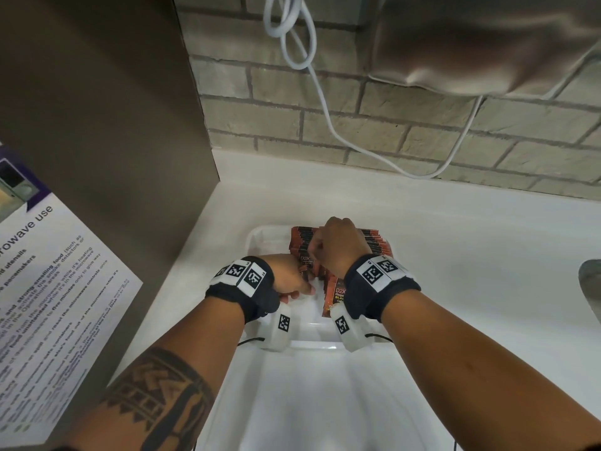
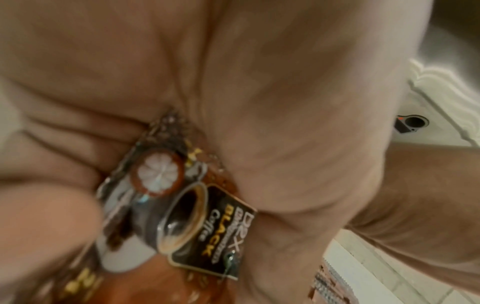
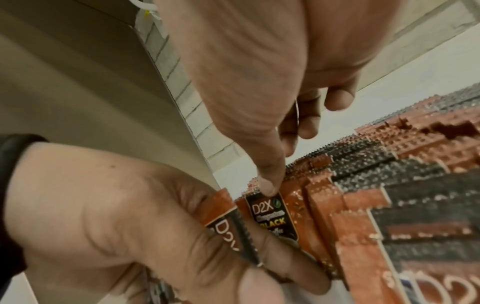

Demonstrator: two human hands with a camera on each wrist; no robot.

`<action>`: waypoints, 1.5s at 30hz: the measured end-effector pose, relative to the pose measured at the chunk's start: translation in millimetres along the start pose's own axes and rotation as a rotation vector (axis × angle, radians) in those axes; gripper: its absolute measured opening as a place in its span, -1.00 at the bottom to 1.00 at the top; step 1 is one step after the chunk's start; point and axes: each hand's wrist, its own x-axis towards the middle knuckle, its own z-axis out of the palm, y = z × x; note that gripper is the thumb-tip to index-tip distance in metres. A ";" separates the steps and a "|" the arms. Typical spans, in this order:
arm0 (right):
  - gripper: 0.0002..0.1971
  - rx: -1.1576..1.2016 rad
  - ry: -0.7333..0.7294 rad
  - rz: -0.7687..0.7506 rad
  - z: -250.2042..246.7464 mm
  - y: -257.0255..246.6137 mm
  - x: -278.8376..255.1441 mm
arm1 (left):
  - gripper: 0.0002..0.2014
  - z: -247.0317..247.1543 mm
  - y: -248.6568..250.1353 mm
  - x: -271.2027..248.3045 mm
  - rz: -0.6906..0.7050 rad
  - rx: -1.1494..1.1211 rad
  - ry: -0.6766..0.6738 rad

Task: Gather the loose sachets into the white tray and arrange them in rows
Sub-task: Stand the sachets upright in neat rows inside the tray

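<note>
A white tray (image 1: 260,237) sits on the white counter, with several orange-and-black coffee sachets (image 1: 377,239) standing in rows along its right side. My left hand (image 1: 304,284) is low in the tray beside the front of the rows. It grips a few sachets (image 2: 202,222) between thumb and fingers, and their "D2X Black Coffee" print is readable. My right hand (image 1: 317,252) hovers over the rows with its fingers curled. Its thumb tip (image 3: 267,185) pinches the top edge of one upright sachet (image 3: 271,216), right next to my left hand (image 3: 130,216).
A second white tray (image 1: 325,402) lies nearer to me, under my forearms. A brown cabinet side (image 1: 113,125) with a microwave notice (image 1: 48,288) closes the left. Behind are the brick wall (image 1: 422,135) and a hanging white cable (image 1: 325,102). A grey object (image 1: 590,281) shows at the right edge.
</note>
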 end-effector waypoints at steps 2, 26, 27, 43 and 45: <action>-0.72 0.015 0.001 -0.008 0.0 0.6 0.5 | -0.65 0.9 1.4 1.0 0.002 -0.012 0.000; -0.79 0.234 0.100 -0.058 -10.2 10.4 -9.4 | -0.87 -8.2 1.3 -15.1 0.031 -0.110 -0.013; -0.82 0.280 0.099 -0.069 -11.9 10.4 -11.6 | -0.86 -12.2 -0.7 -16.9 0.034 -0.147 -0.010; -0.91 0.860 0.155 -0.004 -24.3 6.0 -19.7 | -0.68 -17.8 -16.1 -31.6 0.390 -0.801 0.072; -0.93 0.797 0.126 -0.008 -22.7 3.8 -20.2 | -0.69 -15.2 -18.3 -30.7 0.391 -0.824 0.099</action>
